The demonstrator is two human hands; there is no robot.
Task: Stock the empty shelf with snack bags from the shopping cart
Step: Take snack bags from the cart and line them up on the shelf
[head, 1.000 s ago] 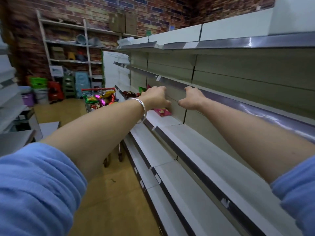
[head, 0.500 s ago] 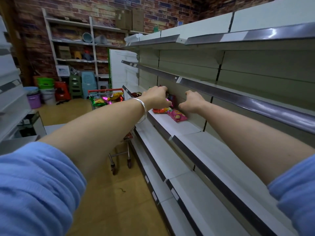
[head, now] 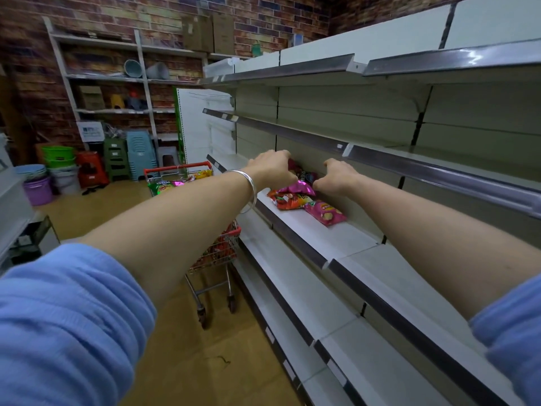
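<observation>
Fingers of both hands curled down over a cluster of snack bags on the shelf; whether anything is actually pinched cannot be told. Left hand over the far side of the cluster, silver bangle on its wrist. Right hand knuckles-up, touching a shiny pink bag, with a dark bag between the hands. Nearer along the shelf, by its front edge, a red-orange bag; just beside it toward the back wall, a pink bag with a yellow logo, lettering too blurred to read. Below and left, a red-handled shopping cart holding more bags, on the floor against the shelving.
</observation>
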